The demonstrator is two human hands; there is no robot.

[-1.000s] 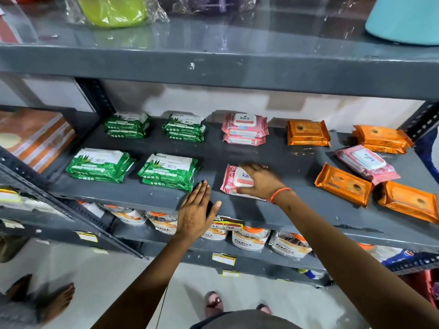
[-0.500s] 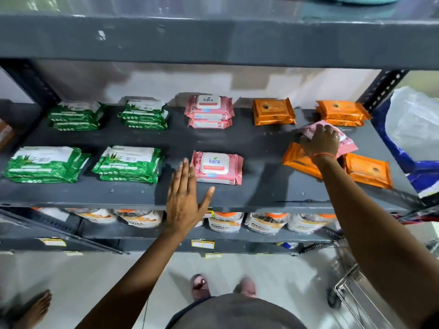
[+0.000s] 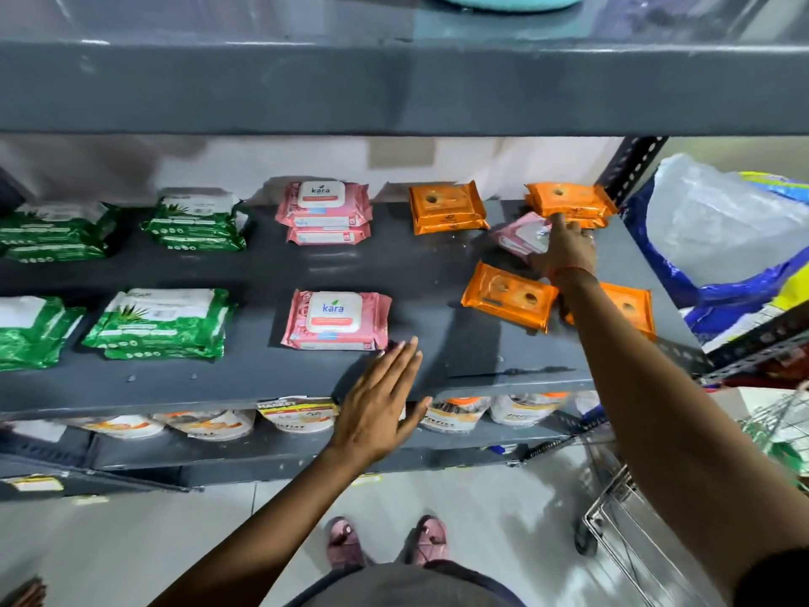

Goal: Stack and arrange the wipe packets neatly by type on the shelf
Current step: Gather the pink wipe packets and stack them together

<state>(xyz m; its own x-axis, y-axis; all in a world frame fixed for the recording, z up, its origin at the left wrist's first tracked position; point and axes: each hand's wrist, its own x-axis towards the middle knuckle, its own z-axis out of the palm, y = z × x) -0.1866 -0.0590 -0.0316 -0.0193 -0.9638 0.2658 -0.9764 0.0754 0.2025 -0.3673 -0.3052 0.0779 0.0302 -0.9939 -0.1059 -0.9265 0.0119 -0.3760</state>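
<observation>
On the grey shelf (image 3: 437, 273) lie green, pink and orange wipe packets. My right hand (image 3: 567, 251) reaches to the back right and grips a tilted pink packet (image 3: 518, 234) between two orange stacks (image 3: 446, 208) (image 3: 569, 201). Two single orange packets (image 3: 508, 295) (image 3: 630, 306) lie askew on either side of my right wrist. A pink packet (image 3: 337, 319) rests at mid-front, a pink stack (image 3: 324, 212) behind it. Green stacks (image 3: 162, 322) (image 3: 197, 223) fill the left. My left hand (image 3: 381, 405) hovers flat and open at the shelf's front edge, holding nothing.
A grey upper shelf (image 3: 394, 89) overhangs closely. Below, a lower shelf holds white and orange pouches (image 3: 297, 416). A wire trolley (image 3: 634, 519) stands on the floor at the right, with blue and white bags (image 3: 722, 238) beyond the shelf's right post. My sandalled feet (image 3: 385, 541) are below.
My right hand left the front pink packet, crossed to the right, and now lifts the loose pink packet among the orange ones. My left hand drifted right along the front edge.
</observation>
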